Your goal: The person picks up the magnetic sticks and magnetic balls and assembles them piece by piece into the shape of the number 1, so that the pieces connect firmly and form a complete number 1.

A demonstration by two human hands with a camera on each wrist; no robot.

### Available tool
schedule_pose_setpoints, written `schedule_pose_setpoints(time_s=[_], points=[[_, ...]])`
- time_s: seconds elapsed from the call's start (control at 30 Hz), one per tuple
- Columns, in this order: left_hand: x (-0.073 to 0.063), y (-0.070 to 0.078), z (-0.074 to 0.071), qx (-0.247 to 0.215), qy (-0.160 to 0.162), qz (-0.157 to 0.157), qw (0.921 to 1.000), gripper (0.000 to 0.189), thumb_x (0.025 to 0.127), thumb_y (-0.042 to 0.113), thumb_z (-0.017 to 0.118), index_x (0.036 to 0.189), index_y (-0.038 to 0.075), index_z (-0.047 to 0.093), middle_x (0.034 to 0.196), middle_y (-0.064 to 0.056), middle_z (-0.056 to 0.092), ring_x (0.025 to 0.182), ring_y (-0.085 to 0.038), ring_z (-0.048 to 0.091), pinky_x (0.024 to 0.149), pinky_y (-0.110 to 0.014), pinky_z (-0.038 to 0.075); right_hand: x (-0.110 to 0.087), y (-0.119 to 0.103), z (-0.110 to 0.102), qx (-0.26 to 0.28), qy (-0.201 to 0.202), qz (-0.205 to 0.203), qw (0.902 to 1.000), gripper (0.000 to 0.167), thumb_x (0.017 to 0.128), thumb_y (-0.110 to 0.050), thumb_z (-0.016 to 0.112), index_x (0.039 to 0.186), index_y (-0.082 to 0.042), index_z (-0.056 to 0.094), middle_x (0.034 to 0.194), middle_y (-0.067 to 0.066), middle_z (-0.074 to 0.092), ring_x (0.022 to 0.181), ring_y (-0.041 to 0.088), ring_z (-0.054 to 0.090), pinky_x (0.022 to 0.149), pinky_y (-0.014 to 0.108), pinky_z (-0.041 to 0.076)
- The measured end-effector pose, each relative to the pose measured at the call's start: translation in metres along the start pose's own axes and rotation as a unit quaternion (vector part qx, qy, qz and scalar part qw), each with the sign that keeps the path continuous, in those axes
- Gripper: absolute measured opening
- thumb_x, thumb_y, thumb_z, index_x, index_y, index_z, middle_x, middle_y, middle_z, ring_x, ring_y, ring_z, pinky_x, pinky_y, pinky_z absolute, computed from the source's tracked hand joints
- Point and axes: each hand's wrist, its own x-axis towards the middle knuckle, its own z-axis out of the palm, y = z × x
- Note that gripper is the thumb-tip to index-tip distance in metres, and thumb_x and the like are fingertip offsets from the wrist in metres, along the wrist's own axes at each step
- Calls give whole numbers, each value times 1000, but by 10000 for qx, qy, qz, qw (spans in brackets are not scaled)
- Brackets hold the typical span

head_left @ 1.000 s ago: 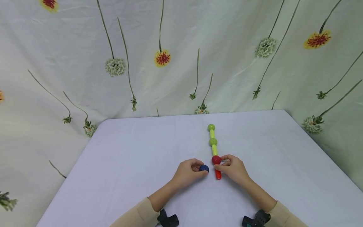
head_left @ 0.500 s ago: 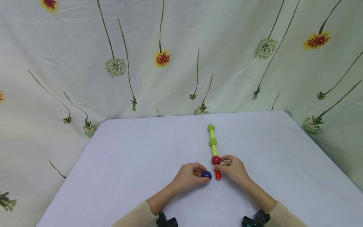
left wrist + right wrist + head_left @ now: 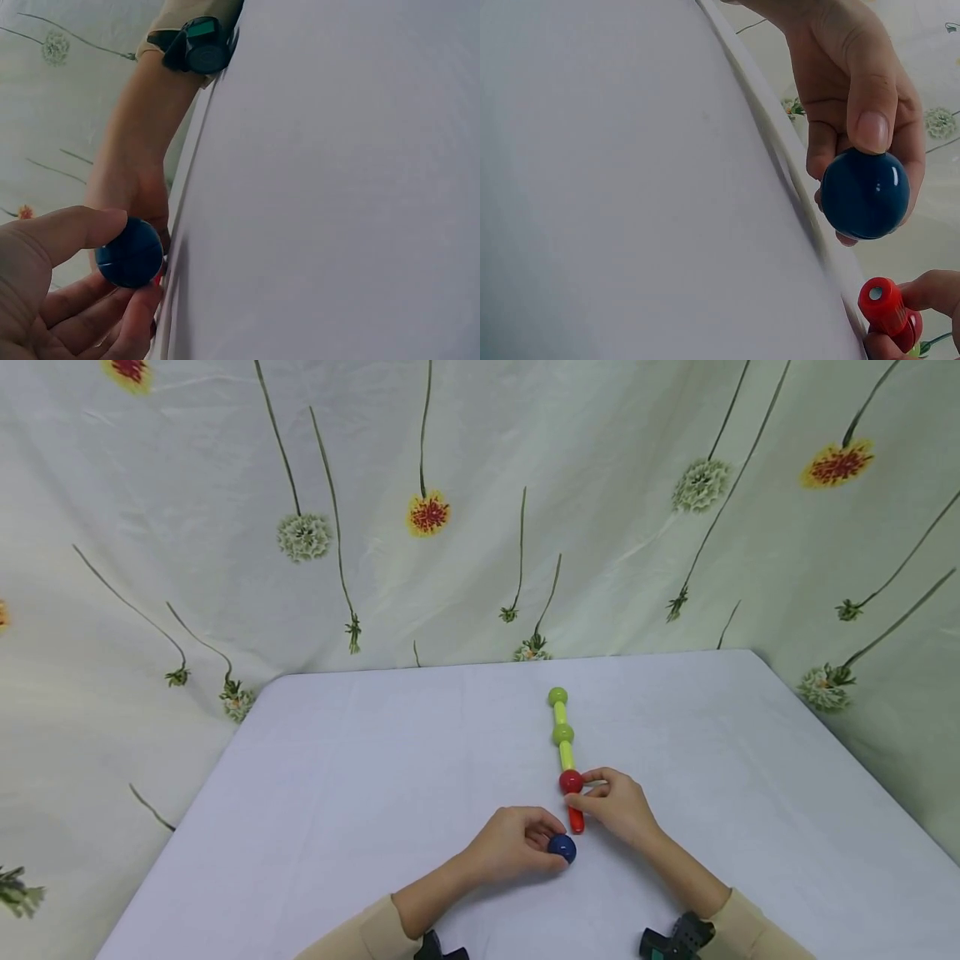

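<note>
My left hand (image 3: 510, 847) pinches a shiny dark blue ball (image 3: 562, 849) between thumb and fingers, just below the near end of a red rod (image 3: 576, 821). A small gap separates ball and rod in the right wrist view, where a pale round spot shows on the rod's end face (image 3: 876, 293). With thumb and fingertips, my right hand (image 3: 618, 810) grips the red ball (image 3: 571, 782) and rod at their joint. Beyond that joint the chain runs on in line: a yellow-green rod (image 3: 567, 756), a green ball (image 3: 562, 733), another yellow-green rod (image 3: 559, 713) and a green end ball (image 3: 557, 696).
A white cloth covers the table (image 3: 360, 760). Behind it hangs a flower-printed curtain (image 3: 480, 527). Black camera mounts, such as the right one (image 3: 678, 937), sit at both wrists.
My left hand has carried the blue ball right and toward me, from beside the red ball to below the red rod's near end. The right hand and the chain have stayed in place.
</note>
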Motion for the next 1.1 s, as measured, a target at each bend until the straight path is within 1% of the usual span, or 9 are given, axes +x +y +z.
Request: schedule_pose_setpoints(time_s=[0.17,0.33,0.6,0.83,1.1], points=[[0,2,6,-123,-58,-65,9999,26,75,8,83,98,8,71,84,8,67,75,-4,62,71,-17,52,1,0,0,-5,0,-28,10000,42,82,-25,79,110,1,62,74,2,68,70,17,56,62,29,44],[0,0,12,-179,11,-11,9998,27,74,6,84,97,7,70,83,7,66,74,-4,61,70,-17,51,1,0,0,20,0,-44,10000,43,81,-24,79,110,2,62,74,2,69,69,16,56,61,30,44],[2,-2,21,-64,203,-87,9997,27,74,9,85,95,7,68,82,9,64,72,-3,59,70,-16,50,2,2,-1,101,-11,-99,9999,44,81,-24,79,110,3,62,74,3,69,71,15,58,63,30,45],[1,-1,26,-45,437,80,9990,28,72,9,86,93,5,67,82,6,66,72,-3,60,70,-17,51,1,2,-1,105,-17,-109,9999,43,81,-24,79,110,3,62,75,3,69,70,15,58,63,30,46],[1,1,31,107,667,85,9977,29,72,13,86,92,7,65,81,7,65,72,-2,60,69,-17,51,1,1,-1,76,1,-112,9999,43,81,-24,79,110,3,62,74,2,69,71,16,58,64,30,45]])
